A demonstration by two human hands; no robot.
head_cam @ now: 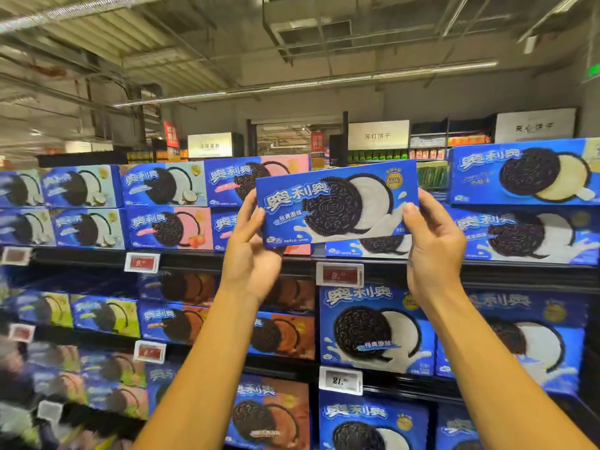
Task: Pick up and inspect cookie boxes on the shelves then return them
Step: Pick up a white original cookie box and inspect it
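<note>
A long blue cookie box [336, 203] with a black cookie and white cream printed on it is held up in front of the top shelf, its front facing me. My left hand [250, 251] grips its left end, thumb on the front. My right hand [433, 245] grips its right end the same way. Behind it, in the gap on the top shelf [422, 266], lies a matching blue box [367, 248], mostly hidden.
Shelves hold rows of blue cookie boxes: pink-cream boxes [170, 227] at left, white-cream boxes [526, 235] at right, larger boxes [373, 329] below. Price tags [339, 273] hang on the shelf edges. Aisle signs [378, 134] stand behind.
</note>
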